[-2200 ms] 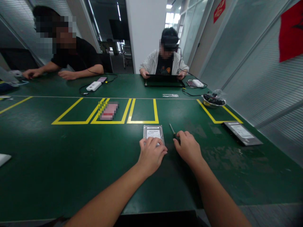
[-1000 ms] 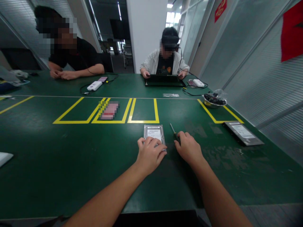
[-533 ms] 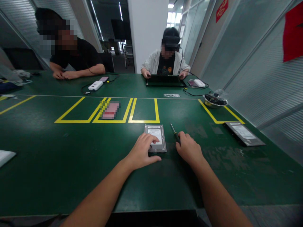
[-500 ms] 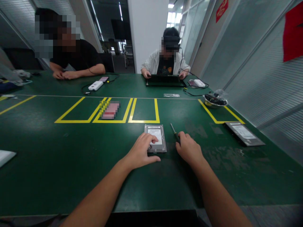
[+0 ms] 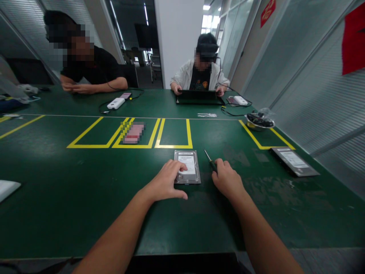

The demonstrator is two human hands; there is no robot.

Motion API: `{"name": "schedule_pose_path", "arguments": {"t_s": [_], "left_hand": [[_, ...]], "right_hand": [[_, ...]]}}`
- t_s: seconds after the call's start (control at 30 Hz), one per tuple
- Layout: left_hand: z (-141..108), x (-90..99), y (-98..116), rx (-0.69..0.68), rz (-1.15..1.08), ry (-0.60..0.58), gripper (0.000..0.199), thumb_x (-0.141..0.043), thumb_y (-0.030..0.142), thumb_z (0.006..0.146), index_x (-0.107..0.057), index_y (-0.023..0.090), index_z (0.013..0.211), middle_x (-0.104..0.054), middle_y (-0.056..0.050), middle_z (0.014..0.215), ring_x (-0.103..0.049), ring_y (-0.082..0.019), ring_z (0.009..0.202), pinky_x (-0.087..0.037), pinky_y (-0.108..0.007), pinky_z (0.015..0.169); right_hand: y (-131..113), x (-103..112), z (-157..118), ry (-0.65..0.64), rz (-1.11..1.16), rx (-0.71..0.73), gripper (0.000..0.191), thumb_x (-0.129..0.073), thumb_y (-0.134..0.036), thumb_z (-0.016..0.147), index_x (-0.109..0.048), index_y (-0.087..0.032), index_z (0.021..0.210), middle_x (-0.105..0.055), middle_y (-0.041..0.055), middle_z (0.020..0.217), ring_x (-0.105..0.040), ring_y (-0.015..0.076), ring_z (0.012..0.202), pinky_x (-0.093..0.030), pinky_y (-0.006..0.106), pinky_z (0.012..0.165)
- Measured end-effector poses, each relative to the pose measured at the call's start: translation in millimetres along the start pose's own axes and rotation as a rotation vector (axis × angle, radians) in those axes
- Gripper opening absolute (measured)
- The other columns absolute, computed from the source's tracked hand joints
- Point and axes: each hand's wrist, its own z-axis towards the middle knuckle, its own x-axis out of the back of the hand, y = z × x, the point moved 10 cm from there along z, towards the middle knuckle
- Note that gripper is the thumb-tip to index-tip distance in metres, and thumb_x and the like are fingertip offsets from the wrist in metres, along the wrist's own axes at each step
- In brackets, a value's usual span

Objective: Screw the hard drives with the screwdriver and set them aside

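Observation:
A silver hard drive [image 5: 191,167] with a white label lies flat on the green table [image 5: 85,205], near the middle. My left hand [image 5: 168,180] is at its left edge, thumb spread away and fingertips over the label; whether they touch it cannot be told. To the right of the drive, my right hand [image 5: 227,176] is closed around the dark handle of a screwdriver [image 5: 208,155], whose metal shaft points forward and left. A second hard drive [image 5: 295,161] rests farther right, by the table's right edge.
Yellow tape outlines [image 5: 173,146] mark the table ahead, with a pink item [image 5: 134,133] in one. A metal bowl [image 5: 260,123] of dark parts stands back right. Across the table, one person holds a dark panel [image 5: 200,97]; another leans on their forearms. A white object [image 5: 8,189] is far left.
My left hand has shifted slightly left over the drive, uncovering more of its lower left part. The screwdriver tip has moved slightly left.

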Motion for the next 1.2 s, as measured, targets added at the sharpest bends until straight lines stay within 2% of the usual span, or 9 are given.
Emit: {"name": "schedule_pose_path", "arguments": {"t_s": [0.13,0.3,0.37,0.43,0.5,0.57,0.67,0.9,1.2], "left_hand": [[1.0,-5.5,5.7,-0.022,0.046,0.005,0.07,-0.08,0.056,0.061,-0.05,0.02,0.114,-0.054,-0.007,0.111,-0.047,-0.026,0.101,-0.041,-0.038,0.087],[3.1,-12.9,22.7,-0.062,0.139,0.048,0.058,-0.078,0.05,0.068,-0.053,0.02,0.111,-0.055,-0.008,0.111,-0.047,-0.027,0.104,-0.039,-0.04,0.089],[4.0,-17.0,30.4,-0.084,0.193,0.067,0.042,-0.072,0.042,0.076,-0.055,0.019,0.107,-0.056,-0.008,0.108,-0.048,-0.026,0.102,-0.038,-0.04,0.089],[4.8,-19.7,35.5,-0.089,0.244,0.101,0.025,-0.065,0.036,0.084,-0.058,0.019,0.102,-0.058,-0.007,0.102,-0.049,-0.025,0.098,-0.037,-0.04,0.086],[5.3,-22.3,39.2,-0.091,0.286,0.13,0.015,-0.059,0.032,0.088,-0.061,0.019,0.095,-0.06,-0.007,0.097,-0.049,-0.024,0.096,-0.036,-0.04,0.085],[5.6,-24.7,41.6,-0.089,0.313,0.152,0.013,-0.057,0.03,0.09,-0.063,0.019,0.092,-0.061,-0.006,0.094,-0.049,-0.024,0.094,-0.036,-0.04,0.084],[6.1,-26.6,43.5,-0.072,0.329,0.179,0.013,-0.056,0.03,0.09,-0.066,0.02,0.091,-0.063,-0.006,0.091,-0.049,-0.024,0.094,-0.035,-0.042,0.084],[7.8,-27.6,46.2,-0.039,0.335,0.212,0.011,-0.058,0.027,0.088,-0.068,0.023,0.092,-0.066,-0.005,0.092,-0.049,-0.026,0.097,-0.032,-0.047,0.087],[7.3,-25.7,42.3,-0.006,0.35,0.225,0.01,-0.061,0.027,0.086,-0.07,0.025,0.09,-0.066,-0.005,0.094,-0.048,-0.027,0.099,-0.03,-0.049,0.088]], "right_hand": [[-0.2,7.5,1.2,0.092,0.102,0.017,0.022,-0.045,-0.026,0.088,-0.05,-0.018,0.109,-0.055,0.0104,0.107,-0.062,0.0224,0.082,-0.044,0.033,0.067],[5.4,40.4,-1.5,0.413,0.399,0.107,0.022,-0.05,-0.025,0.087,-0.056,-0.014,0.105,-0.058,0.0108,0.101,-0.058,0.0216,0.093,-0.047,0.034,0.082],[14.8,53.2,-6.2,0.537,0.556,0.096,0.025,-0.052,-0.029,0.087,-0.058,-0.014,0.106,-0.059,0.0105,0.1,-0.058,0.0197,0.088,-0.05,0.032,0.077],[25.2,59.4,-9.8,0.606,0.737,0.064,0.029,-0.056,-0.034,0.086,-0.059,-0.015,0.107,-0.06,0.0093,0.1,-0.059,0.0168,0.08,-0.051,0.03,0.068],[32.6,60.2,-11.2,0.624,0.941,0.05,0.032,-0.06,-0.037,0.084,-0.06,-0.016,0.108,-0.062,0.007,0.096,-0.059,0.0144,0.073,-0.051,0.028,0.062],[36.0,59.6,-11.4,0.619,1.127,0.062,0.033,-0.062,-0.039,0.084,-0.06,-0.016,0.108,-0.063,0.0048,0.091,-0.058,0.0121,0.068,-0.05,0.025,0.059],[38.2,62.5,-14.0,0.642,1.272,0.086,0.032,-0.06,-0.039,0.086,-0.061,-0.017,0.11,-0.067,0.0045,0.092,-0.058,0.0096,0.064,-0.05,0.023,0.057],[27.8,76.6,-28.8,0.74,1.206,0.163,0.036,-0.059,-0.034,0.088,-0.053,-0.019,0.119,-0.07,0.0045,0.087,-0.065,0.0123,0.067,-0.054,0.025,0.058],[12.1,60.2,-23.7,0.592,1.177,0.283,0.036,-0.061,-0.035,0.087,-0.052,-0.021,0.118,-0.069,0.0038,0.089,-0.067,0.0144,0.076,-0.056,0.027,0.068]]}}
